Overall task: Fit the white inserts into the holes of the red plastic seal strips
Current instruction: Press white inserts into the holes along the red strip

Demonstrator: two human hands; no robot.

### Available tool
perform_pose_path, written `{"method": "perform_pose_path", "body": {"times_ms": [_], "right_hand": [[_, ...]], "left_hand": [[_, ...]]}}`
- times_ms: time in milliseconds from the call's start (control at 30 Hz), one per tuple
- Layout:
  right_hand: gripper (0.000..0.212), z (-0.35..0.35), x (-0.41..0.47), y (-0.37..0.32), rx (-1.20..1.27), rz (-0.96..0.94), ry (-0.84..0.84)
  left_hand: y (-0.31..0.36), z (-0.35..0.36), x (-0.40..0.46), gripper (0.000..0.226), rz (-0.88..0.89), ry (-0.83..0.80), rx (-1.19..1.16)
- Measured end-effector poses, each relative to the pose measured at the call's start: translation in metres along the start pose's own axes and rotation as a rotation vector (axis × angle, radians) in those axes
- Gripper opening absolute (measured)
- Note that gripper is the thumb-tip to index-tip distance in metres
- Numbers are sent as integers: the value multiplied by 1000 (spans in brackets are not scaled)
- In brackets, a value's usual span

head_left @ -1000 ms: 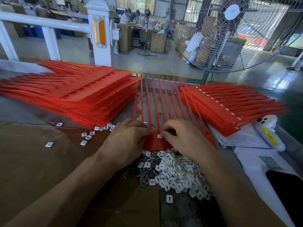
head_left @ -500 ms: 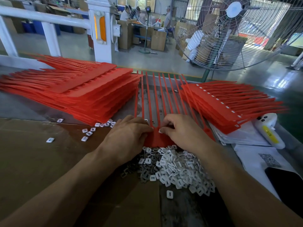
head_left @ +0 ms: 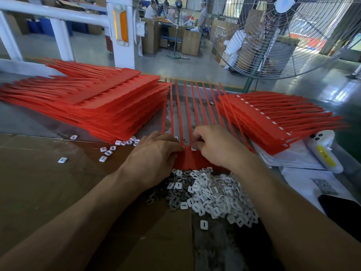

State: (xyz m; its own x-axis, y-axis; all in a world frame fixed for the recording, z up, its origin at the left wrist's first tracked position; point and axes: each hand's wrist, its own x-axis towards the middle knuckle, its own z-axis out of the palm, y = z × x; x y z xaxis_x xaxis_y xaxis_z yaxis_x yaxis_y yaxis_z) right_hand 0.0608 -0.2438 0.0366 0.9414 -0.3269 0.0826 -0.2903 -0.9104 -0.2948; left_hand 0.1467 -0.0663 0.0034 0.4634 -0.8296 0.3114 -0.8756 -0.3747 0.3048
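A red seal strip sheet (head_left: 188,159) lies in front of me, its thin tails (head_left: 197,106) running away toward the table's far edge. My left hand (head_left: 156,155) rests on the sheet's left part, fingertips curled down at its hole row. My right hand (head_left: 216,147) covers the right part, and its curled fingers press a white insert (head_left: 193,148) at the hole row. A heap of white inserts (head_left: 213,192) lies just below the sheet, between my forearms.
A tall stack of red strips (head_left: 93,106) fills the left; a stack with white inserts fitted (head_left: 273,122) sits right. Loose inserts (head_left: 109,151) lie left on cardboard (head_left: 39,182). A white device (head_left: 324,153), papers and a dark phone (head_left: 343,210) are right. A large fan (head_left: 289,32) stands behind.
Both hands stay on the sheet at the hole row. My right hand has shifted slightly, with a white insert showing under its fingertips; the view moved a little closer.
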Motion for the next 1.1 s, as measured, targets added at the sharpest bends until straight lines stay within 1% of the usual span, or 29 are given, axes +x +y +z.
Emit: {"method": "perform_pose_path", "body": {"times_ms": [67,167,300,467,600,800,1100], "right_hand": [[10,2,-1,-2,-7,-14,30],[7,6,-5,-1,49,-38,75],[11,8,-12,4,116,-55,102],[33,8,-26,8,10,-157,47],[44,12,-33,12,-74,-173,26],[51,14,-37,18,-61,-147,-17],[51,15,-38,14,-43,-93,-23]], "left_hand": [[0,0,0,36,0,2,-3],[0,1,0,36,-1,7,0],[0,1,-1,36,2,3,-1],[-2,2,0,36,0,3,-2],[-3,3,0,36,1,4,-9],[-4,3,1,36,9,-2,-8],[-2,0,0,37,1,-14,-9]]}}
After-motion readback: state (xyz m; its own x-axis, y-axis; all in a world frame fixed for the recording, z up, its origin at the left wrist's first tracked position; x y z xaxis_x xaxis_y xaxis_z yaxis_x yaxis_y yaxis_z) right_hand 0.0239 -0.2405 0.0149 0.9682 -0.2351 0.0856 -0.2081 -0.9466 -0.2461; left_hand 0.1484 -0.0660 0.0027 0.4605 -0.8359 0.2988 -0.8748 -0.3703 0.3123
